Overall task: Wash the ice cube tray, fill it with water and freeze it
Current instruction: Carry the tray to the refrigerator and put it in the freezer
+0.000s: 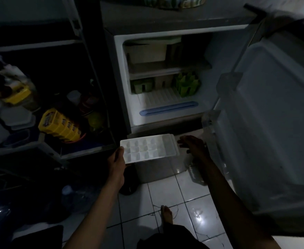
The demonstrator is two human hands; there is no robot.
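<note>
A white ice cube tray point(148, 147) with several square cells is held level in front of the fridge, just below the open freezer compartment point(165, 97). My left hand point(118, 159) grips the tray's left end, thumb on top of the rim. My right hand point(192, 145) hovers at the tray's right end with fingers spread and relaxed, apart from it by a small gap. Whether the cells hold water is hard to tell in the dim light.
The freezer door point(273, 114) stands open to the right. Green moulds point(187, 83) and a white box point(145, 53) sit inside the freezer. A dark shelf unit with yellow packs point(61, 124) is on the left. My bare foot point(166, 214) is on the tiled floor.
</note>
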